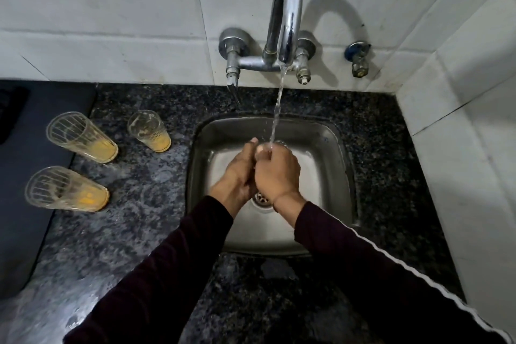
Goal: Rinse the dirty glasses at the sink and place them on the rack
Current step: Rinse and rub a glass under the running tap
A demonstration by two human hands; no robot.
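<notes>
Three dirty glasses (83, 137) crowd the counter (145, 204) left of the sink (343, 176); the tap (284, 8) overhangs the basin.

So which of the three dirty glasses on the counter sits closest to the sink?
The small glass, standing nearest the sink's left rim; the other two stand farther left.

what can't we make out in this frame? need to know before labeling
Head view only:
- Glass under the tap: only a bit of rim shows; right hand and left hand cover the rest, so how clean it is can't be told.
- Rack: not in view.
- Left hand's fingers: hidden behind the right hand, grip unclear.
- Dark mat: cut off by the left edge.
- Drain: partly hidden by the wrists.
</notes>
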